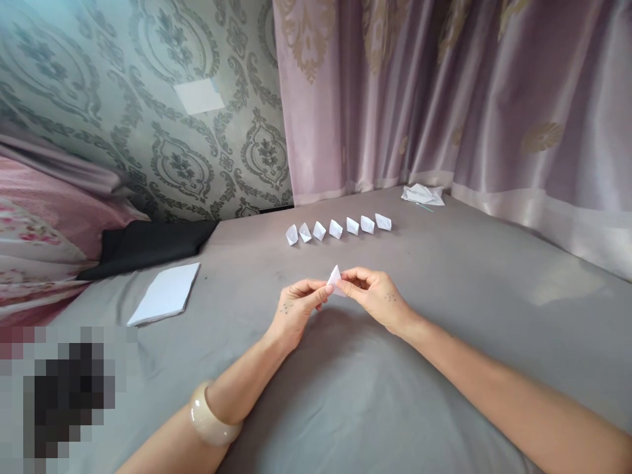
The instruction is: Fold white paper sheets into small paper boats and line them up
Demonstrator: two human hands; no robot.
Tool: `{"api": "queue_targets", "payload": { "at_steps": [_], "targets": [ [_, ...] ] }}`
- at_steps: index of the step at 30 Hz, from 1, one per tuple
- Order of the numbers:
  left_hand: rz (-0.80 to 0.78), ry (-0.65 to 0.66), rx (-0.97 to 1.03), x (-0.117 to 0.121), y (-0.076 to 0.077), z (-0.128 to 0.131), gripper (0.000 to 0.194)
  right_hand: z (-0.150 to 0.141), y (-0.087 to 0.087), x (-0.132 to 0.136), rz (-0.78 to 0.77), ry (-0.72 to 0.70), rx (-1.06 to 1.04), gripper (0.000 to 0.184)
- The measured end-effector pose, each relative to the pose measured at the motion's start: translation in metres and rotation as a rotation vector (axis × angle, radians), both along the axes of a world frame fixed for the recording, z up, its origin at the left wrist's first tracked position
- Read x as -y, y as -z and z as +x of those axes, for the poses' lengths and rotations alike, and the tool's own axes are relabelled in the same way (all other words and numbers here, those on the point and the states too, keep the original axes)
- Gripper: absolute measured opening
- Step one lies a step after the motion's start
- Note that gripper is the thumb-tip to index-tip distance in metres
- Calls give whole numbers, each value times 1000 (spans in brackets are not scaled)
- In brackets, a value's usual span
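the left hand [295, 309] and the right hand [380, 296] hold a small, pointed, white folded-paper piece [336, 275] in narrow pinches, over a smooth, lightly creased grey cloth [469, 263]. beyond it runs a row of seven faceted, white folded-paper shapes [336, 229]. to the left lies a flat, rectangular stack of white paper sheets [165, 294] near a matte black cloth [158, 243]. a glossy, rounded cream bangle [210, 420] circles the left forearm [261, 375].

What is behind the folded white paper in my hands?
Past the folded white paper, seven folded pieces sit in a row on the grey sheet, with the mauve curtain beyond. What the paper itself covers can't be seen.
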State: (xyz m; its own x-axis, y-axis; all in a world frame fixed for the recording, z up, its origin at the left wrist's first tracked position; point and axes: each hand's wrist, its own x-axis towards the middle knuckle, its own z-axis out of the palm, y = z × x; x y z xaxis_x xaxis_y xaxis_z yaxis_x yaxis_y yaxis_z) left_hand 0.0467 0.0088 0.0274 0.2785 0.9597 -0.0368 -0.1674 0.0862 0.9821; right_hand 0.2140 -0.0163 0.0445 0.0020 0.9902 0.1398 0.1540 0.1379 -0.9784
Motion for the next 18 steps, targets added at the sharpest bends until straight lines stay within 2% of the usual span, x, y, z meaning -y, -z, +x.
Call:
{"api": "queue_targets", "payload": {
  "at_steps": [3,7,9,14,18],
  "targets": [
    [-62,72,72,0,-5,0,26,6,-4,-1,-97,-91,-67,23],
    [-144,255,145,0,-10,-1,38,14,-7,-1,-248,-269,-129,32],
    [-154,296,132,-1,-10,-2,34,15,-7,-2,-274,-308,-151,30],
    [-215,281,130,-4,-7,-6,25,18,-5,-3,-311,-381,-194,24],
    [-306,479,152,-5,-10,-12,25,23,-4,-3,-316,-488,-213,22]
  ]
}}
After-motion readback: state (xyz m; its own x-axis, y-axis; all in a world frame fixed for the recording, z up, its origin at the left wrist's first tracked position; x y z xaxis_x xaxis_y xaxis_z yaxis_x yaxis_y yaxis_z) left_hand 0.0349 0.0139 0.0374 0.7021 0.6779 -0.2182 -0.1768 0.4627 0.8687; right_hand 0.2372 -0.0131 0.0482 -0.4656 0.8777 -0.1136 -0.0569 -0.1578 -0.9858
